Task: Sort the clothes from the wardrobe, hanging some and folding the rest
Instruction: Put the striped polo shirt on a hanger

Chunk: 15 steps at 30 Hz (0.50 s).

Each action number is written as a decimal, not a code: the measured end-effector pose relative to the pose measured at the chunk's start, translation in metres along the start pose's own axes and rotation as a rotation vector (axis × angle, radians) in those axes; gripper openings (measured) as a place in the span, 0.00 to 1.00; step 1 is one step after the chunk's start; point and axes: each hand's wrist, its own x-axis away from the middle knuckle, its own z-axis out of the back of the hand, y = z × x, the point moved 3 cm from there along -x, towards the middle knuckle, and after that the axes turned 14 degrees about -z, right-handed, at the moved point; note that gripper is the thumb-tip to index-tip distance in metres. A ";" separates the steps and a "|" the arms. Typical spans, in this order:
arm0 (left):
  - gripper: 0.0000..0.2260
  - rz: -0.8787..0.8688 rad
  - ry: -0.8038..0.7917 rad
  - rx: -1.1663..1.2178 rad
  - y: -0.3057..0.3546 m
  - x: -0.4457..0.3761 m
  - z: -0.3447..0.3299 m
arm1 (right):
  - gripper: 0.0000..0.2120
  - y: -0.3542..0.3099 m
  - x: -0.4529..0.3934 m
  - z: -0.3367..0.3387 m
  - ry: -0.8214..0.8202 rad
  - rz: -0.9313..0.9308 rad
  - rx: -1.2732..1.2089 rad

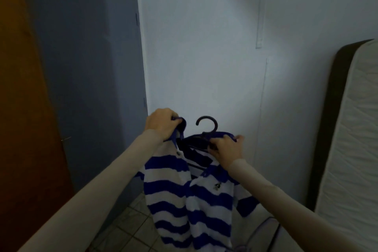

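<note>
Clothes here come down to one garment: a blue-and-white striped shirt held up in mid-air in front of the person, hanging down toward the tiled floor with its placket open at the top. Behind it stand a grey door on the left, a pale wall in the middle and a mattress leaning upright on the right.

Inside the neck of the shirt sits a dark hanger, its hook pointing up and its bar running roughly left to right, tilted down toward the left. The right side of the shirt already seems draped over the hanger's right arm; the left side is not yet on.

Right hand grips the hanger bar together with the cloth over it, fingers curled round both. Left hand pinches the left collar edge, lifted up and away from the hanger's free left end, which lies just below and to the right of that hand. I judge the next move is to draw that collar over the free end; the left hand is the nearer one for it.
</note>
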 end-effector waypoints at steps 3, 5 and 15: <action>0.14 0.028 -0.051 0.157 0.007 0.002 -0.022 | 0.11 0.006 -0.001 0.004 -0.023 -0.044 -0.134; 0.17 0.059 -0.030 0.246 0.010 0.004 -0.032 | 0.10 0.014 -0.002 0.001 -0.070 -0.038 -0.348; 0.36 -0.013 -0.469 0.251 0.044 0.004 -0.109 | 0.08 0.062 0.011 0.004 -0.118 0.052 -0.473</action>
